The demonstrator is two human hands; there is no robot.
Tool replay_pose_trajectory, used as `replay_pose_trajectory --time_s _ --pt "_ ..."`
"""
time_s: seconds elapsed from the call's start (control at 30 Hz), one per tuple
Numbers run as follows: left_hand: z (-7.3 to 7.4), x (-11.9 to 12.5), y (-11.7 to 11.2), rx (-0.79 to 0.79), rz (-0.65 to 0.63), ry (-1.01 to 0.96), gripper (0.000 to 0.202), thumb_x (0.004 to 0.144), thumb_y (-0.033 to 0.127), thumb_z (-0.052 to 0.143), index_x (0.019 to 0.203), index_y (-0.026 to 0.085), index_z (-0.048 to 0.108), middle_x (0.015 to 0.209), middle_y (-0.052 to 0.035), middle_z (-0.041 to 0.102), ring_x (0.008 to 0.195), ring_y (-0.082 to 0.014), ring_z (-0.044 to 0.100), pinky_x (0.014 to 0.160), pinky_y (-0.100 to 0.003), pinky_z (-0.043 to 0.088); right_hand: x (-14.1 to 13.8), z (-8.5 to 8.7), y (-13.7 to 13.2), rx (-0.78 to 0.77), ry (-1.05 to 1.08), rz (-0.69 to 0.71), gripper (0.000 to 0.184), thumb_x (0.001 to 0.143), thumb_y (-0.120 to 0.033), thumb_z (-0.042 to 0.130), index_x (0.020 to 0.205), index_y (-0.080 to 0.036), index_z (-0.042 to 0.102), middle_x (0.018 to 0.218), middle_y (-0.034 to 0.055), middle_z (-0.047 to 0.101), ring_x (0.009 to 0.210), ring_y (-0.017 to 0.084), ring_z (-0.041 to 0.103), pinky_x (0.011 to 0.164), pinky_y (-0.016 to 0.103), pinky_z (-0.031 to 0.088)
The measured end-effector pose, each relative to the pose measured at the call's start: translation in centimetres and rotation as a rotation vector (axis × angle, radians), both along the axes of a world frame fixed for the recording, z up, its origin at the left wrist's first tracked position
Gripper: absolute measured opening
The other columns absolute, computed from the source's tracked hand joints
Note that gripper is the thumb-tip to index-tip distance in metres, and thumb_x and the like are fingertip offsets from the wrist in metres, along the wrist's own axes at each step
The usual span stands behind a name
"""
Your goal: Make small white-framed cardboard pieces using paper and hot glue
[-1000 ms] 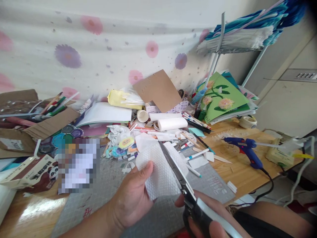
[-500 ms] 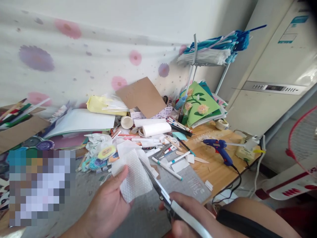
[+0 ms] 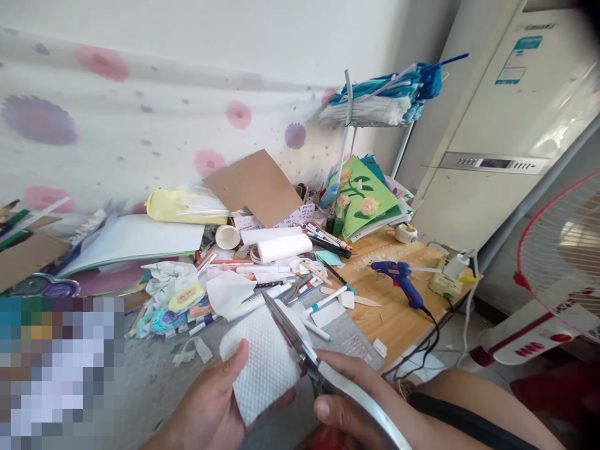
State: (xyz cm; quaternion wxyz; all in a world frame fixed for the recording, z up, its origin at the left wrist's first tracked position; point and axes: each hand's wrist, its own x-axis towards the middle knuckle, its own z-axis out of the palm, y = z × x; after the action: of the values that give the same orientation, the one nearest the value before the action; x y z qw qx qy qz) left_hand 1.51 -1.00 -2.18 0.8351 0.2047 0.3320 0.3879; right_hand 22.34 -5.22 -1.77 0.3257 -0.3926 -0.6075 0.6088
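Note:
My left hand (image 3: pixel 213 390) is closed on a white dimpled sheet (image 3: pixel 265 365) that looks like embossed tissue, thumb in front and fingers behind it. My right hand (image 3: pixel 356 397) grips a pair of scissors (image 3: pixel 300 344), fingers wrapped about the handles. Their blades point up and to the left along the sheet's right edge. Whether the blades touch the sheet I cannot tell. Just behind lie a loose white paper piece (image 3: pixel 232 294) and a thin white scrap (image 3: pixel 199 349) on the grey mat (image 3: pixel 154 375).
Markers, paper rolls (image 3: pixel 284 247) and a crumpled bag (image 3: pixel 171 278) clutter the table's middle. At right sit a blue glue gun (image 3: pixel 398 278) with its cord, a power strip (image 3: pixel 445 282) and a fan (image 3: pixel 562 250). A brown cardboard sheet (image 3: pixel 257 187) leans at the back.
The sheet and both hands sit slightly lower in view, with the sheet turned a little. The background has shifted left as the camera turned right. Both grips are kept.

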Motion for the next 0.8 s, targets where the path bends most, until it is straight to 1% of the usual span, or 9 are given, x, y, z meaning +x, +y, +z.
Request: replay_pose_trajectory --time_s 0.03,0.1,0.17,0.23,0.37,0.43,0.6,0.7,0.8 --pt "0.0 -0.1 0.2 0.012 0.009 0.013 0.036 0.074 0.043 0.066 0.107 0.030 0.069 0.115 -0.0069 0.069 0.100 -0.0341 0.065 0.078 -0.047 0.054 0.3 0.4 0.6 -0.013 -0.042 -0.014 0.057 0.077 -0.063 0.053 0.118 -0.023 0.056 0.064 -0.0029 0.053 0.042 0.007 0.042 0.040 0.018 0.040" --pt "0.1 -0.4 0.8 0.048 0.069 0.069 0.039 0.077 0.040 0.064 0.115 0.030 0.064 0.121 -0.0070 0.066 0.104 -0.0344 0.063 0.081 -0.049 0.053 1.6 1.1 2.6 0.030 -0.277 -0.133 0.053 0.080 -0.061 0.050 0.114 -0.021 0.058 0.060 -0.0043 0.051 0.038 0.007 0.041 0.035 0.018 0.038" --pt "0.2 -0.8 1.5 0.080 0.189 0.143 0.041 0.078 0.035 0.065 0.118 0.030 0.061 0.120 -0.0057 0.066 0.104 -0.0306 0.063 0.080 -0.045 0.054 3.6 1.6 5.6 0.171 -0.705 -0.332 0.048 0.082 -0.054 0.049 0.115 -0.020 0.058 0.061 -0.0027 0.056 0.040 0.010 0.048 0.037 0.020 0.042" --pt "0.4 -1.3 2.1 0.091 0.292 0.200 0.043 0.077 0.031 0.067 0.119 0.031 0.060 0.116 -0.0023 0.069 0.099 -0.0250 0.066 0.077 -0.037 0.056 5.9 1.7 9.0 0.239 -0.863 -0.439 0.051 0.082 -0.046 0.052 0.125 -0.018 0.052 0.069 0.0023 0.065 0.044 0.014 0.055 0.043 0.024 0.045" --pt "1.4 -1.9 2.8 0.105 0.368 0.254 0.048 0.076 0.024 0.069 0.122 0.027 0.057 0.108 -0.0019 0.072 0.094 -0.0214 0.067 0.072 -0.028 0.055 9.1 0.8 13.1 0.351 -1.090 -0.538 0.043 0.081 -0.035 0.057 0.120 -0.017 0.057 0.095 0.0126 0.070 0.081 0.027 0.066 0.067 0.031 0.047" --pt "1.8 -2.0 3.0 0.117 0.369 0.288 0.050 0.074 0.020 0.071 0.122 0.024 0.057 0.104 -0.0026 0.073 0.092 -0.0205 0.068 0.069 -0.025 0.054 9.6 -0.1 13.5 0.380 -1.178 -0.536 0.038 0.081 -0.032 0.054 0.117 -0.019 0.058 0.100 0.0126 0.070 0.092 0.029 0.064 0.073 0.033 0.045" --pt "1.6 -2.1 3.5 0.140 0.332 0.350 0.044 0.072 0.024 0.072 0.114 0.019 0.062 0.096 -0.0050 0.075 0.081 -0.0207 0.069 0.066 -0.026 0.053 9.7 -1.4 13.6 0.387 -1.341 -0.483 0.043 0.081 -0.033 0.054 0.121 -0.019 0.054 0.097 0.0115 0.071 0.089 0.028 0.065 0.073 0.033 0.043" --pt "1.5 -2.3 3.6 0.145 0.324 0.357 0.036 0.072 0.022 0.072 0.107 0.017 0.064 0.091 -0.0045 0.076 0.075 -0.0184 0.069 0.063 -0.024 0.051 9.6 -0.7 13.5 0.439 -1.401 -0.450 0.043 0.081 -0.036 0.054 0.119 -0.018 0.056 0.097 0.0132 0.069 0.089 0.029 0.064 0.074 0.035 0.043" --pt "1.5 -2.4 3.7 0.157 0.349 0.372 0.037 0.071 0.022 0.072 0.107 0.016 0.064 0.090 -0.0050 0.075 0.074 -0.0179 0.068 0.064 -0.024 0.051 8.2 0.5 12.5 0.541 -1.428 -0.452 0.039 0.085 -0.037 0.050 0.116 -0.015 0.058 0.105 0.0174 0.063 0.100 0.032 0.058 0.082 0.041 0.041"
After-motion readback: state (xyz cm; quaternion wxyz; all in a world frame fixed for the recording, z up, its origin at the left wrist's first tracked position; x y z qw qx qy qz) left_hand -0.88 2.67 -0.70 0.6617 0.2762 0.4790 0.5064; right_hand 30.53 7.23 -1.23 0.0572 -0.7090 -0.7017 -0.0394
